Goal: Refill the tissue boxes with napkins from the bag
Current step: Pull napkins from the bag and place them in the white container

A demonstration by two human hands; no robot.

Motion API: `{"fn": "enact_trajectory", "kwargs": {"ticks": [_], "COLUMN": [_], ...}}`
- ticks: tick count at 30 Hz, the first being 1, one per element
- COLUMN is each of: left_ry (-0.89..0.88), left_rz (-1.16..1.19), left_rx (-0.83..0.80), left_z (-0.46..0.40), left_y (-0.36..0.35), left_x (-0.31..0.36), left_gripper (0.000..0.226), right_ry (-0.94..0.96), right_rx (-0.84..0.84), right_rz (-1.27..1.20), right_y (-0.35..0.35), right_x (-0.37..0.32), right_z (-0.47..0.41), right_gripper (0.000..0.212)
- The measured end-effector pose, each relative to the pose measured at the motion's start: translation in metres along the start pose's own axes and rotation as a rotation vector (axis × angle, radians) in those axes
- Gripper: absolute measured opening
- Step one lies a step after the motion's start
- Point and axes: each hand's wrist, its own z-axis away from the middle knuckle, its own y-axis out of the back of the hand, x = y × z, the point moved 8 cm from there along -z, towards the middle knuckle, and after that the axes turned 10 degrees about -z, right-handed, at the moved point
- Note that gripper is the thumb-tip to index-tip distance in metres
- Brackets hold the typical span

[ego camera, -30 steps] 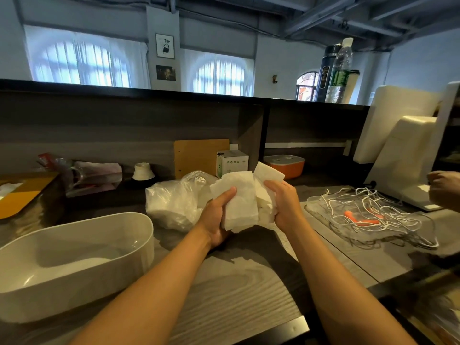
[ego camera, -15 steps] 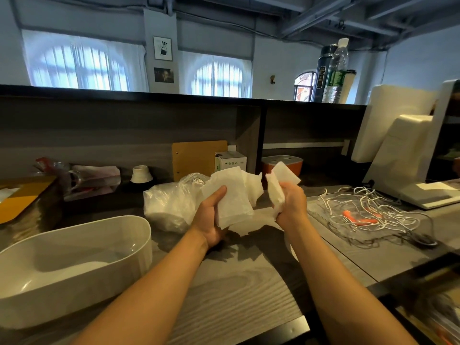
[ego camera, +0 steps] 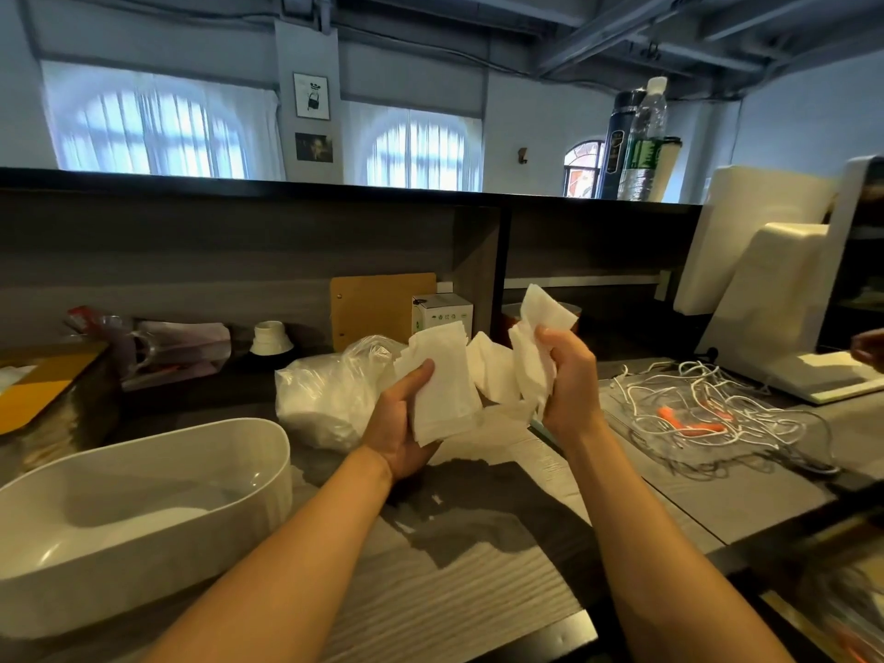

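Your left hand (ego camera: 404,423) holds a flat stack of napkins (ego camera: 442,380), thumb curled over its face, fingers hidden behind. Your right hand (ego camera: 569,380) clutches a crumpled bunch (ego camera: 535,337), fingers wrapped round it, raised a touch higher. Both are up off the desk (ego camera: 478,567). The bag (ego camera: 330,394) lies just left of your left fingers, on the desk. The white box (ego camera: 143,509) sits open, lower left of that hand. Cords (ego camera: 708,409) tangle right of your right fingers.

Grey wood-grain counter (ego camera: 478,590) – white oval tub (ego camera: 143,509), clear plastic bag (ego camera: 330,399), tangled white cords (ego camera: 708,409)
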Motion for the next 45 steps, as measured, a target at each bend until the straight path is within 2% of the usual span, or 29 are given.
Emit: {"fn": "enact_trajectory", "kwargs": {"ticks": [2, 5, 7, 12, 14, 16, 18, 21, 23, 26, 29, 34, 38, 42, 45], "left_ry": [0.008, 0.018, 0.012, -0.001, 0.014, 0.030, 0.038, 0.051, 0.051, 0.064, 0.061, 0.023, -0.020, 0.027, 0.101], "left_rz": [0.011, -0.015, -0.013, 0.010, 0.004, -0.033, -0.109, -0.115, -0.060, -0.082, -0.191, -0.282, -0.216, -0.204, -0.226], "left_rx": [-0.025, -0.014, 0.005, 0.116, 0.177, 0.254, 0.335, 0.353, 0.278, 0.189, 0.250, 0.427, 0.482, 0.347, 0.199], "left_z": [0.002, 0.003, 0.002, -0.002, -0.002, -0.001, -0.002, -0.007, -0.009, -0.008, -0.008, -0.010, -0.011, -0.008, -0.008], "left_y": [-0.003, 0.001, 0.003, 0.018, 0.023, 0.024, 0.029, 0.028, 0.021, 0.014, 0.018, 0.034, 0.041, 0.026, 0.014], "left_x": [0.001, 0.002, 0.003, 0.003, 0.002, 0.001, -0.002, -0.006, -0.007, -0.011, -0.013, -0.011, -0.008, -0.010, -0.016], "left_gripper": [0.044, 0.050, 0.054, 0.065, 0.057, 0.034, 0.022, 0.028, 0.040, 0.054, 0.042, 0.028, 0.032, 0.028, 0.043], "right_ry": [0.032, -0.127, -0.246, -0.296, -0.342, -0.384, -0.278, -0.064, -0.068, -0.216, -0.232, -0.229, -0.135, -0.050, 0.019], "right_rx": [0.016, 0.054, 0.077, 0.082, 0.141, 0.313, 0.368, 0.158, 0.079, 0.152, 0.211, 0.204, 0.254, 0.304, 0.296], "right_rz": [0.144, 0.258, 0.281, 0.407, 0.414, 0.358, 0.157, -0.095, -0.047, 0.277, 0.416, 0.414, 0.381, 0.075, 0.111], "right_y": [-0.003, -0.003, -0.002, -0.003, 0.002, 0.017, 0.022, 0.003, -0.012, -0.018, -0.011, -0.006, 0.000, -0.002, -0.010], "right_x": [-0.003, 0.014, 0.025, 0.033, 0.035, 0.032, 0.023, 0.006, 0.012, 0.042, 0.054, 0.055, 0.040, 0.023, 0.020], "right_z": [0.000, -0.001, 0.001, -0.001, 0.000, 0.004, 0.003, 0.002, 0.005, 0.008, 0.008, 0.009, 0.008, 0.007, 0.008], "right_gripper": [0.023, 0.007, 0.010, 0.020, 0.021, 0.027, 0.030, 0.031, 0.027, 0.023, 0.021, 0.017, 0.017, 0.016, 0.013]}}
